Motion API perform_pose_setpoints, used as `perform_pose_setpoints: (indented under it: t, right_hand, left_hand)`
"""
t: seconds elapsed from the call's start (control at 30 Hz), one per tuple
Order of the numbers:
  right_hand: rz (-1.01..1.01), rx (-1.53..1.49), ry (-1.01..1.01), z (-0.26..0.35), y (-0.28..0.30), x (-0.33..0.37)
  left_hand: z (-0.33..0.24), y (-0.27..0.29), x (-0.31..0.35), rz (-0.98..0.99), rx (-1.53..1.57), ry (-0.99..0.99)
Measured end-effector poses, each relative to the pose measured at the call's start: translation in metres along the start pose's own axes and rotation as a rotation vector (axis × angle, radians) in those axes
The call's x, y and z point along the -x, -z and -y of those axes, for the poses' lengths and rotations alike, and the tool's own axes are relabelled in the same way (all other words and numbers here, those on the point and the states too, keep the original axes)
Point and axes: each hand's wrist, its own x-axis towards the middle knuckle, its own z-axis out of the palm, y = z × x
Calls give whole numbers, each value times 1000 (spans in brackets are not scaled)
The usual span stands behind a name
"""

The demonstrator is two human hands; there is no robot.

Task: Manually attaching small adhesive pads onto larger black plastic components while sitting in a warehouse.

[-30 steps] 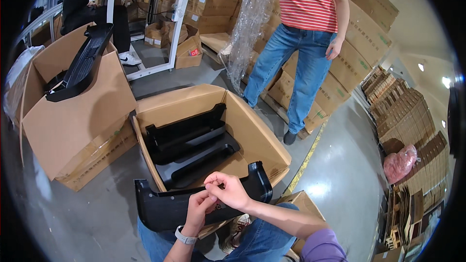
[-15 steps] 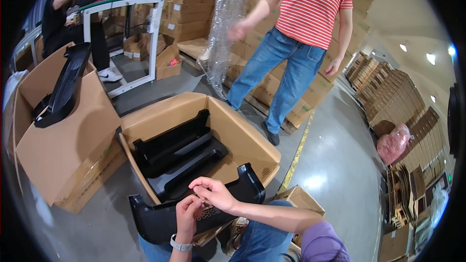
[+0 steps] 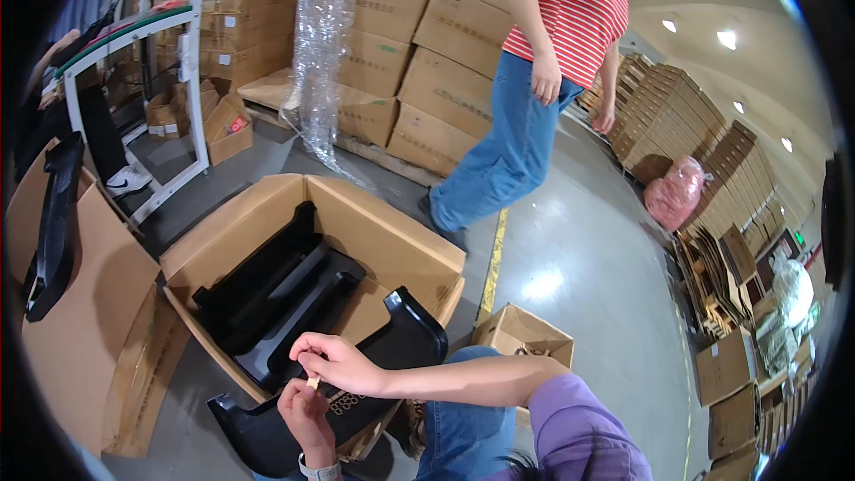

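Observation:
My left hand [image 3: 305,411] and my right hand [image 3: 340,365] meet above my lap, fingers pinched. Between their fingertips is a small pale tan piece [image 3: 313,382], too small to name. Beneath them a long black plastic panel with raised ends [image 3: 411,331] lies across my knees, against the near rim of a cardboard box. Several small tan rings or clips [image 3: 346,403] sit on this panel just right of my left hand. Inside the open cardboard box [image 3: 383,230] are several similar black plastic panels [image 3: 298,298].
At the left, another tall carton [image 3: 85,338] bears a black panel [image 3: 55,223]. A small open box [image 3: 525,334] with little parts stands by my right knee. A person in a striped shirt [image 3: 570,22] is ahead, beside stacked cartons [image 3: 383,44]. A white-framed bench [image 3: 191,80] stands far left.
My view has swung right. The person in the striped shirt has turned and stepped rightward. My hands stay together over the panel, and the small tan piece now shows between them.

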Motion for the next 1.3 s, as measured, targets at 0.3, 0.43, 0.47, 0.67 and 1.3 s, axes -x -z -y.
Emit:
perform_pose_setpoints:
  t: [0.3,0.43,0.47,0.67,1.3]
  right_hand:
    - [-4,285,-21,12,-12,11]
    - [16,262,-41,-3,9,7]
    - [42,230,-49,-5,10,8]
    - [144,-21,-385,4,19,5]
    - [391,812,-740,-80,82,26]
  left_hand:
    - [-11,0,13,-123,-79,-70]
    - [2,-6,6,-120,-162,-32]
    - [3,-7,5,-100,-156,-9]
    - [7,-6,2,-12,-178,-44]
    - [16,37,0,255,-2004,79]
